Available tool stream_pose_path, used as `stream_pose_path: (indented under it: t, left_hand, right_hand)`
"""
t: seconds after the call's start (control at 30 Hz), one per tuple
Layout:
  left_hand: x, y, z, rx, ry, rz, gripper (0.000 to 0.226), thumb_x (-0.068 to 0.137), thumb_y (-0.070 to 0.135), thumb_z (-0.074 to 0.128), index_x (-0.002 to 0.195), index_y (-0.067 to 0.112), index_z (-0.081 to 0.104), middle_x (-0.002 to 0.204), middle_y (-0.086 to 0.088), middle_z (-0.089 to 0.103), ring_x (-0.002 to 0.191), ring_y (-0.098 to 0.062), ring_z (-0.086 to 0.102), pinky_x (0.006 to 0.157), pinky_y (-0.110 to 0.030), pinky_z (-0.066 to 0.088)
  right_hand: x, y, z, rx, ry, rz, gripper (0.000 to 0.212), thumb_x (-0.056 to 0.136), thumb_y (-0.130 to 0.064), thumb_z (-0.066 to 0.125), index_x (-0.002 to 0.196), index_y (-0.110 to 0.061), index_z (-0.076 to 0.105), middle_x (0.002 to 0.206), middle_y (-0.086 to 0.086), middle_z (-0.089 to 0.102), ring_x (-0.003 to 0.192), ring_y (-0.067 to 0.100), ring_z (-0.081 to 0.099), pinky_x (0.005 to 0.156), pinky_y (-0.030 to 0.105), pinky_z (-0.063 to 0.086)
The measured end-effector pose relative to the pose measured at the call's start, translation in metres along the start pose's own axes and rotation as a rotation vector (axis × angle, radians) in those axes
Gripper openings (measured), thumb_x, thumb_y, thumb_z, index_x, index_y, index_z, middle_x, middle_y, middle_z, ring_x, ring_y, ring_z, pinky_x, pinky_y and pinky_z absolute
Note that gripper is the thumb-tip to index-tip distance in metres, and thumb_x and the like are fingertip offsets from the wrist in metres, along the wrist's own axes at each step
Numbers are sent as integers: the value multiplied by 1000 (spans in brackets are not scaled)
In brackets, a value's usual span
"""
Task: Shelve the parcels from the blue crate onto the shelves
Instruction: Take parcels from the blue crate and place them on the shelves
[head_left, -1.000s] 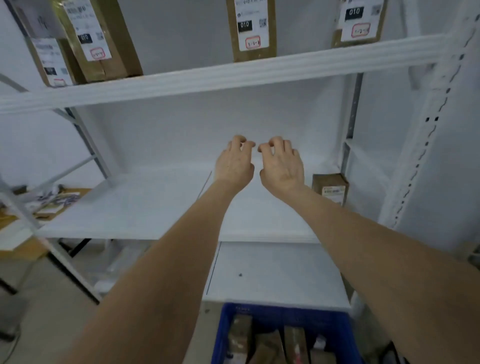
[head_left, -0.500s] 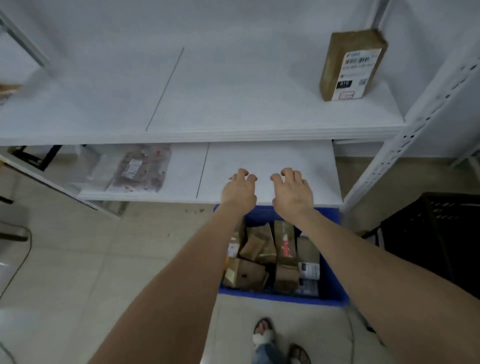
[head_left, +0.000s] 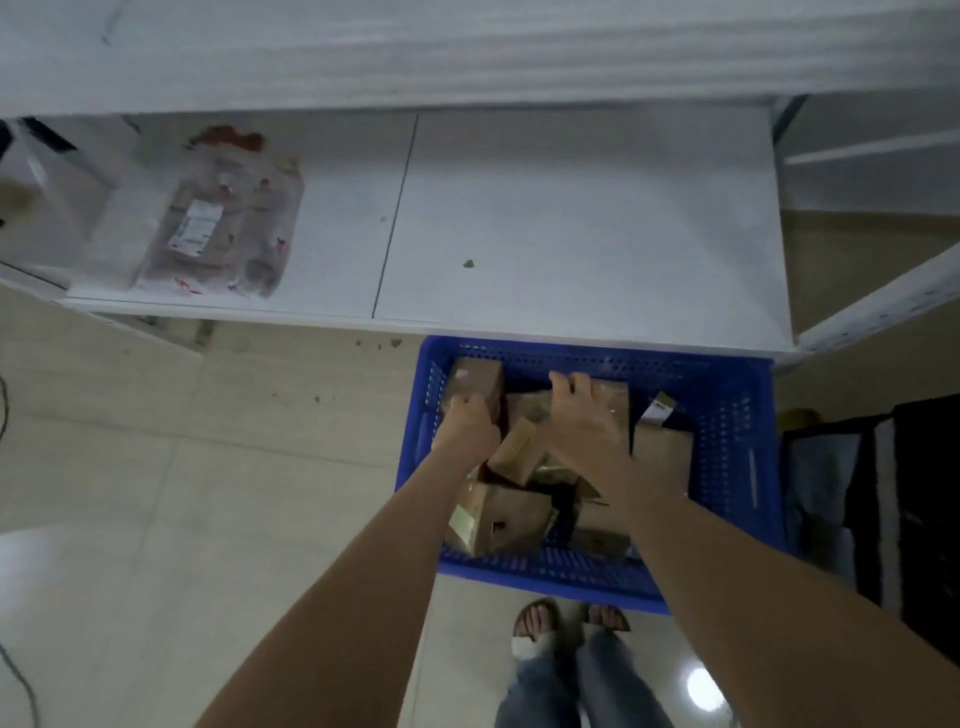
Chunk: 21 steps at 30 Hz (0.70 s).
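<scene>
Cardboard meets both grips inside the blue crate (head_left: 727, 426). The left grip (head_left: 469, 427) curls its fingers round an upright brown box (head_left: 477, 382) in the crate's far left corner, grasping it near the top. The right grip (head_left: 583, 422) lies with bent fingers over a tan parcel (head_left: 614, 402) at the crate's far middle; whether it truly clasps that parcel I cannot tell. Between the two wrists, a small box (head_left: 519, 448) leans at a tilt, and a larger box (head_left: 506, 514) lies against the crate's near wall. The crate sits on the floor (head_left: 208, 467), its far end just under the white shelf (head_left: 571, 218). Well to the crate's left, a clear plastic packet (head_left: 223, 213) lies on that shelf. Just behind the crate stand two sandalled feet (head_left: 540, 623).
</scene>
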<state>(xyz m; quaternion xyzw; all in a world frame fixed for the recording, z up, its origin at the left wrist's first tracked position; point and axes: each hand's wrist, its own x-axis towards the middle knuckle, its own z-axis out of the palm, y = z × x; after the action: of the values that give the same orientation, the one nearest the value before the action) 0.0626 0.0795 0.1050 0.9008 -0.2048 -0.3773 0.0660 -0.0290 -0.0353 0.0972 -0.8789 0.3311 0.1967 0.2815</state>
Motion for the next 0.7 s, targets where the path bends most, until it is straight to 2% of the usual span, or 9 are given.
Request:
stream_pose_path:
  t: [0.1, 0.23, 0.33, 0.4, 0.47, 0.53, 0.63, 0.7]
  left_hand:
    - [46, -19, 32, -62, -3, -39, 48, 97, 8, 42, 143, 2, 30, 147, -18, 28, 126, -34, 42, 101, -43, 42]
    - [109, -48, 67, -135, 86, -144, 50, 97, 13, 44, 142, 0, 26, 145, -20, 28, 129, -33, 37, 100, -38, 37]
    - [151, -67, 86, -194, 127, -203, 53, 97, 24, 44, 142, 2, 27, 143, -18, 30, 129, -34, 36, 100, -39, 36]
    - [174, -79, 99, -218, 143, -239, 56, 96, 29, 46, 143, 6, 27, 143, -17, 29, 129, -35, 36, 102, -41, 35]
    - [194, -90, 112, -236, 162, -259, 58, 95, 32, 48, 144, 9, 28, 144, -17, 29, 127, -36, 39, 103, -43, 37]
    - [207, -98, 120, -284, 181, -263, 59, 94, 33, 48, 144, 9, 28, 144, -19, 30, 124, -37, 44, 101, -45, 42]
    - [212, -99, 123, -399, 219, -278, 53, 96, 30, 46, 141, 6, 34, 141, -20, 34, 117, -36, 49, 94, -41, 46]
    - [209, -97, 123, -521, 191, -312, 51, 96, 33, 43, 137, 3, 39, 138, -20, 38, 113, -35, 53, 95, -42, 46]
  right_hand:
    - [47, 9, 51, 113, -99, 3, 72, 95, -30, 54, 152, -14, 13, 156, 9, 18, 143, 32, 18, 114, 43, 27]
    - [104, 13, 113, 328, -200, 64, 81, 93, -36, 56, 154, -16, 6, 156, 11, 24, 139, 32, 31, 109, 47, 35]
    - [138, 9, 156, 559, -233, 65, 67, 93, -30, 55, 150, -16, 24, 145, 8, 42, 130, 29, 43, 103, 41, 41]
    - [155, 6, 178, 704, -216, 65, 59, 92, -32, 58, 145, -21, 35, 142, 5, 47, 126, 25, 47, 103, 40, 42]
    - [170, 6, 195, 811, -226, 70, 58, 92, -33, 59, 145, -23, 35, 141, 0, 46, 128, 22, 44, 104, 34, 38]
    - [180, 6, 207, 913, -263, 89, 62, 92, -35, 59, 148, -24, 33, 138, -1, 48, 126, 20, 44, 96, 29, 36]
    - [183, 8, 213, 1074, -354, 179, 64, 90, -42, 61, 146, -28, 33, 135, 1, 51, 111, 17, 50, 89, 33, 39]
    - [180, 15, 211, 1127, -362, 219, 65, 86, -43, 67, 142, -26, 40, 131, -3, 54, 109, 14, 53, 93, 34, 44]
